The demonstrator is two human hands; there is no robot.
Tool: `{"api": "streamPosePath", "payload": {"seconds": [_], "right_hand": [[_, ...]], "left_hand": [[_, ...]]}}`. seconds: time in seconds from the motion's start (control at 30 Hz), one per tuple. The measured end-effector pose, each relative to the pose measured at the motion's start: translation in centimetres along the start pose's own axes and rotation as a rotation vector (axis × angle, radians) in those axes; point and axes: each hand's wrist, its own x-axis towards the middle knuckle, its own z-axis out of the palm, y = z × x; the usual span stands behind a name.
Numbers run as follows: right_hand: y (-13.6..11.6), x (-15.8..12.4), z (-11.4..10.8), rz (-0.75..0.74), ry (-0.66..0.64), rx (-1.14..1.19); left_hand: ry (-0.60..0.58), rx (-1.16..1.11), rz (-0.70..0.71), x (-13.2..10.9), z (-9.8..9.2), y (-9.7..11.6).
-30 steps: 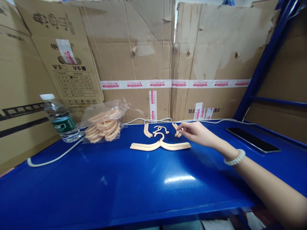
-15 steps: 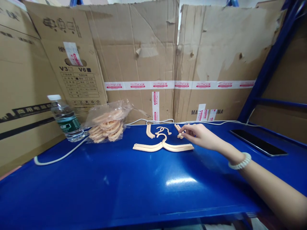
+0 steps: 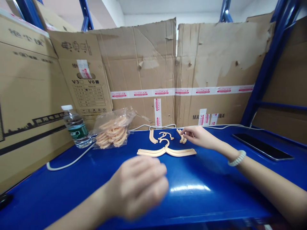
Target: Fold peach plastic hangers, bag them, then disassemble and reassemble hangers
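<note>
A cream folding hanger [image 3: 166,152] lies spread on the blue table, its hook pointing away from me. Behind it are loose hanger hooks [image 3: 166,135] and a pair of curved hanger arms [image 3: 153,136]. My right hand [image 3: 198,136], wearing a pale bracelet, has its thumb and fingers closed at a second pair of hanger arms [image 3: 181,136], which it partly covers. In the foreground my left hand [image 3: 141,185] hangs in front of the spread hanger, fingers curled and blurred by motion. Whether anything is inside it is hidden.
A clear plastic bag [image 3: 114,129] of cream hanger parts stands left, beside a water bottle [image 3: 76,127]. A phone [image 3: 262,146] lies at the right. White cable [image 3: 69,166] runs along the table, and cardboard [image 3: 141,70] walls the back.
My left hand has come into view from the lower left. My right hand stays at the hanger arms. The camera view has tilted up slightly.
</note>
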Motion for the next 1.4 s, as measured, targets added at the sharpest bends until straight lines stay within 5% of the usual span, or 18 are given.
{"api": "streamPosePath", "payload": {"seconds": [0.13,0.3,0.47,0.93,1.07,1.2,1.4], "right_hand": [[0.5,2.3,0.9,-0.011,-0.039,-0.035],[0.5,5.8,1.9,-0.048,-0.126,-0.105],[0.4,8.5,3.6,-0.077,-0.224,-0.189],[1.5,11.3,8.3,-0.102,-0.345,-0.102],[1.8,11.5,7.8,-0.065,-0.210,0.036],[1.8,11.0,6.8,0.050,0.061,0.269],[0.1,7.0,4.9,0.254,0.326,0.712]], "left_hand": [[-0.310,0.565,0.100,3.2,-1.2,-4.7],[-0.298,0.573,0.006,5.3,-1.7,-13.2],[-0.247,0.489,-0.030,5.3,-0.8,-17.2],[-0.262,0.293,-0.057,4.1,-0.5,-18.1],[-0.274,0.301,-0.088,4.0,-1.0,-18.4],[-0.299,0.278,-0.123,3.7,-1.4,-18.6],[-0.248,0.167,-0.187,4.2,-1.9,-17.4]]}}
